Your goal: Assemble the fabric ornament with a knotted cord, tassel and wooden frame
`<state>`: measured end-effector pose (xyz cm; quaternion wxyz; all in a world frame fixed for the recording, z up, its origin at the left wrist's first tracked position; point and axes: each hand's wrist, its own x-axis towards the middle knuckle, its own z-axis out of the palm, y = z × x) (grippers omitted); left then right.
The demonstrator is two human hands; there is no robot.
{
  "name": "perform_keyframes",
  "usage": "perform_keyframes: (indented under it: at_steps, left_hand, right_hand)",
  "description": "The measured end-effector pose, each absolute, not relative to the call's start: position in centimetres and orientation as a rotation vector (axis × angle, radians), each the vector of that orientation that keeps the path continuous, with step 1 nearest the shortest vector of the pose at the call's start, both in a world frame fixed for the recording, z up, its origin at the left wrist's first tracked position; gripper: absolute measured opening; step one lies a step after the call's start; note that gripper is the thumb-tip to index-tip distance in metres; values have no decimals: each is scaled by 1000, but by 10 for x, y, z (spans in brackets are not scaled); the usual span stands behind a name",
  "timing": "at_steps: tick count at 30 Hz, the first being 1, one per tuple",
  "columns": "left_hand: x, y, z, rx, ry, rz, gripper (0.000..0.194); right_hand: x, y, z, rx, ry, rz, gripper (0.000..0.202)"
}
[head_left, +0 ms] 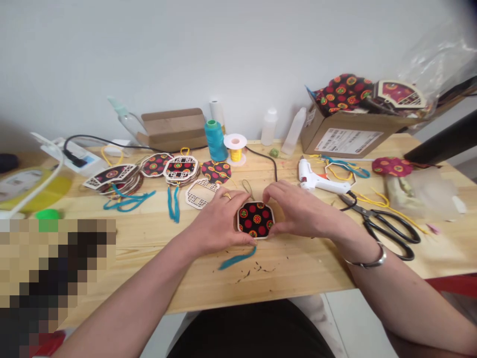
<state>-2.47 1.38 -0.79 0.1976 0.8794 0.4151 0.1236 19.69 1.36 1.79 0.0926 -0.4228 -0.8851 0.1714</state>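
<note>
A white-edged octagonal piece (256,219) faced with black, red-patterned fabric lies on the wooden table between my hands. A blue tassel (237,258) trails from its lower edge and a thin cord loop (247,188) extends above it. My left hand (223,219) grips its left side, thumb at the bottom edge and fingers near the top. On the right side, my right hand (294,211) holds the edge between curved thumb and fingers. Up and to the left, an openwork octagonal frame (201,193) lies partly behind my left hand.
Glue gun (324,183) and black scissors (387,223) lie at right, before a cardboard box (341,130) of fabric pieces. Blue thread (215,141), a yellow spool (236,149) and bottles (269,128) stand behind. Finished ornaments (181,170) sit left; dark scraps (257,270) lie in front.
</note>
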Motion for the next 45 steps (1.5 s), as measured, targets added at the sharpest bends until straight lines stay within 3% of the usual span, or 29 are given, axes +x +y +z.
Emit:
perform_keyframes:
  at_steps: [45]
  left_hand:
    - [-18, 12, -9, 2451, 1196, 272, 64]
  right_hand:
    - [193, 16, 6, -1167, -2690, 548, 44]
